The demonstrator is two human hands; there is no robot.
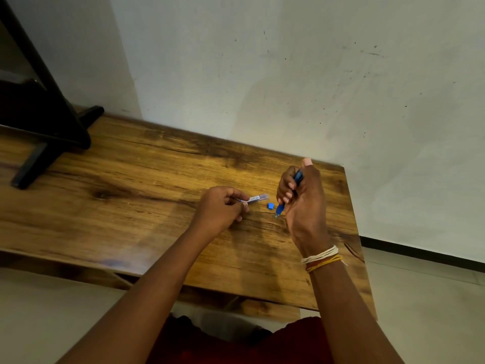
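Left hand [219,208] pinches an apparent lead-refill tube [258,198]; right hand [301,203] grips the blue mechanical pencil [279,209] upright, tip down, for refilling.

You are in a plain room, most likely at home. Your wooden table [136,185] stands against a white wall [301,61] with little dark marks. A black stand [39,122] rests on it, and the floor [425,298] is pale.

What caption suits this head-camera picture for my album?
Left hand pinches a small clear tube, right hand grips a blue pen tip-down, a blue cap on the wooden table between them.
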